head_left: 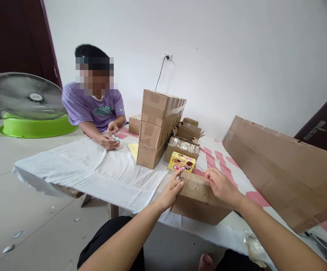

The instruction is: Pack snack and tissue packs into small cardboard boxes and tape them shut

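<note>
A brown cardboard box [200, 209] sits right in front of me at the table's near edge, tape and small marks on its top. Gripping its upper left edge is my left hand [172, 191], thumb on top and fingers at the far side. My right hand [220, 185] is closed, its curled fingers pinching the far right part of the box's top; its fingertips are partly hidden. Just beyond the box stands a small yellow printed carton [182, 161].
Stacked cardboard boxes [152, 137] rise left of centre, with open boxes [188, 131] behind. A large cardboard sheet [282, 169] leans at right. Across the white-covered table [95, 165], a person in purple [95, 107] handles something small. A fan [25, 96] stands left.
</note>
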Demonstrator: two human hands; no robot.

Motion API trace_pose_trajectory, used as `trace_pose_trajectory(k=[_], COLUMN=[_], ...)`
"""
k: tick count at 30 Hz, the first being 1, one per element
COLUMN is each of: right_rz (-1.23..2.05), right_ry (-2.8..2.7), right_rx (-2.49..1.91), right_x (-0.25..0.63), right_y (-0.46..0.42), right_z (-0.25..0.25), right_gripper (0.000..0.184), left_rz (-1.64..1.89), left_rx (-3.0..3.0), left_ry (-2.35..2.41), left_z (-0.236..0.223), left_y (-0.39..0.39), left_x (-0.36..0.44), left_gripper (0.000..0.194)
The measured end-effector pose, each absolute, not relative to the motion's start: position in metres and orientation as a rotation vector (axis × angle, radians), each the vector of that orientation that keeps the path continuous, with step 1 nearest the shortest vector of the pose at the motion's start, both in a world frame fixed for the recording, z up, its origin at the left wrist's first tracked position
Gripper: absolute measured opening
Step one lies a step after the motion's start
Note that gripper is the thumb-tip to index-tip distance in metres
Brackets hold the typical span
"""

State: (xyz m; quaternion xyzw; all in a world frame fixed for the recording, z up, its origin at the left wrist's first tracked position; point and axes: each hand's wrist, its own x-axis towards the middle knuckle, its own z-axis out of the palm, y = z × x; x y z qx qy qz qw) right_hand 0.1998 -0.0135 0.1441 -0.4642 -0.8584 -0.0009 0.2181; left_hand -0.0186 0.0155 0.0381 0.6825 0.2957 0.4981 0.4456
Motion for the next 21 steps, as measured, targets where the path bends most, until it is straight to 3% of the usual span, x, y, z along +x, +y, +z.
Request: trace_pose_trajectory(k=[4,8,21], right_rz=[0.154,0.320,0.003], right_ry=[-2.120,-2.051,-2.151], right_rx=[-1.592,-1.612,-1.432], right_x=[0.237,0.240,0.209], right_y=[-0.025,-0.054,-0.126], right_z=[0.133,0.121,0.098], right_gripper=[0.013,0.011,0.007], left_rz=[1.239,1.237,1.367], left_rx=[1.751,1.792,1.995], left_ry=[0.718,0.730,0.667], left_z=[0.042,0.044,0.048], left_y=[0.012,0.010,-0.010], left_x=[-0.020,-0.021,-0.029], left_gripper=[0.045,0.042,0.047])
